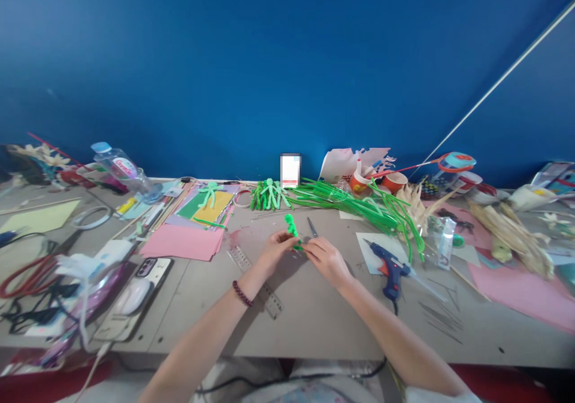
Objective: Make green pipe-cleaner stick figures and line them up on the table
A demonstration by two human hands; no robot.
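In the head view, the left hand (276, 250) pinches the green fuzzy figure (291, 226), near-upright between the 2 hands, while the right hand (327, 259) bunches its fingers by its lower end, grip unclear, so a light, steady left pinch and small bends should avoid crushing it

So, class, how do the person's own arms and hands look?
Left hand and right hand are gloveless. A bracelet of dark red beads circles the left wrist; the right has none. A pale sleeve shows on the right arm.
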